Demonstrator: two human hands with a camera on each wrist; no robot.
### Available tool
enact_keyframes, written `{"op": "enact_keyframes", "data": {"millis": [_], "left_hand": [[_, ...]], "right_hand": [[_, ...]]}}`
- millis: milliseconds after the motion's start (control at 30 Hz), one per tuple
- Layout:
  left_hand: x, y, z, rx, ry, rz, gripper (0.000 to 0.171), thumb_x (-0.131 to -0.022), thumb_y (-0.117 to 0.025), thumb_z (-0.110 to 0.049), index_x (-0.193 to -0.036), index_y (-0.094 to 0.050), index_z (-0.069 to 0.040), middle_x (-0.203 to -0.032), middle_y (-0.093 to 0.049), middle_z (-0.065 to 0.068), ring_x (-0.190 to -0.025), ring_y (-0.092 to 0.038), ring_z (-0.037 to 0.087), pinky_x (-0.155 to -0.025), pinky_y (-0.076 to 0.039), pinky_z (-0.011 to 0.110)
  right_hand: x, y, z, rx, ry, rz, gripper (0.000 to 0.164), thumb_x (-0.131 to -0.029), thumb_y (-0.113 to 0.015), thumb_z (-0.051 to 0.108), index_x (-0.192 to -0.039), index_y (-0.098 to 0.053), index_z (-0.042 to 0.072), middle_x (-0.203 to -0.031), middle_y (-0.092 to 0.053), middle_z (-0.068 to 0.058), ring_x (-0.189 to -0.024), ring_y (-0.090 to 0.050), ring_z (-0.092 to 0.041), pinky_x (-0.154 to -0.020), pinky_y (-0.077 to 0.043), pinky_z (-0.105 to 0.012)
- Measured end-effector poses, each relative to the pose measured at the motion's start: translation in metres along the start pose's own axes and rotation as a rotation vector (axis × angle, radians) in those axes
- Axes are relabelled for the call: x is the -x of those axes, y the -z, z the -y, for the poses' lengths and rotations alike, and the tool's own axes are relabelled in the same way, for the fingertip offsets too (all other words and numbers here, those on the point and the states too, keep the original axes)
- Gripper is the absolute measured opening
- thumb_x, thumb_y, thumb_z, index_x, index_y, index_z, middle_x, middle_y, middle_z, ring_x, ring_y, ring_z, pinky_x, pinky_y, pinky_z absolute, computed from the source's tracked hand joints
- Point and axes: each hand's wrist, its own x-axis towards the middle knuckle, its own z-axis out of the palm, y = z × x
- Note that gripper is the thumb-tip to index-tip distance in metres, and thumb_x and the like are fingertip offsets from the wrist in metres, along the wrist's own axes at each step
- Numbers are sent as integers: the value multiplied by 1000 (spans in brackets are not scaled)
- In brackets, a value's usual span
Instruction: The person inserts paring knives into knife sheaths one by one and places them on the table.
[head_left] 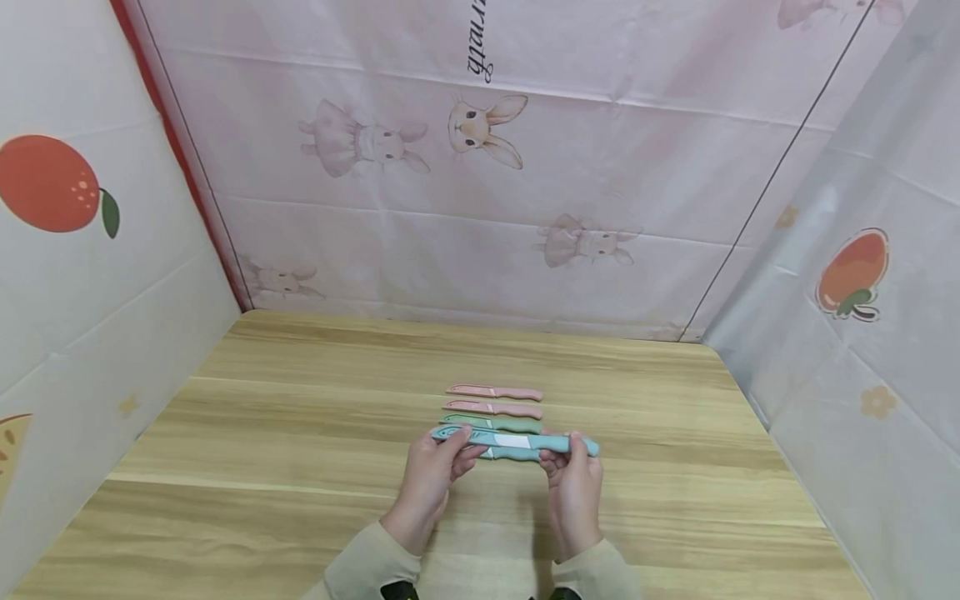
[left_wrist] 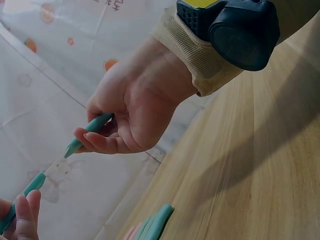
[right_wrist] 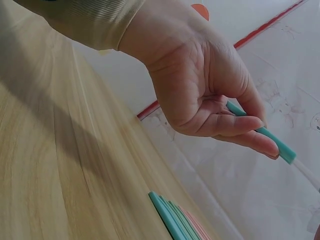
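Observation:
Above the table, both hands hold a light-blue paring knife [head_left: 513, 442] level between them. My left hand [head_left: 429, 477] pinches its sheath [left_wrist: 90, 134] between thumb and fingers. My right hand [head_left: 574, 492] grips the handle [right_wrist: 278, 144] near its end. A white stretch of blade shows between sheath and handle, so the blade is partly out. Just beneath, more sheathed knives lie side by side on the table: a blue one [head_left: 513, 454] closest to me, partly hidden by the held knife, a green one [head_left: 517, 424], and two pink ones, the nearer pink knife [head_left: 517, 410] and the farther pink knife [head_left: 517, 393].
The wood-grain table [head_left: 300, 400] runs back to a pale curtain [head_left: 420, 275] printed with rabbits. Fruit-printed sheets hang at the left [head_left: 75, 308] and right [head_left: 847, 367] sides. Both wrists wear dark camera mounts, one seen on the left wrist [left_wrist: 245, 32].

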Motion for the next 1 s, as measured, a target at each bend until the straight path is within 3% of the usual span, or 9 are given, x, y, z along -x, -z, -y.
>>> {"op": "enact_keyframes", "data": {"millis": [1000], "left_hand": [[0,-3,7,1,-10,-12,36,-93,-59,-15,-114,-51,13,-79,-69,9,-66,-66,6,-59,-53,15]], "right_hand": [[3,-4,-7,-5,-12,-34,24,-103,-30,16,-93,-43,-1,-79,-65,-5,-57,-54,-6,-54,-50,-15]]}}
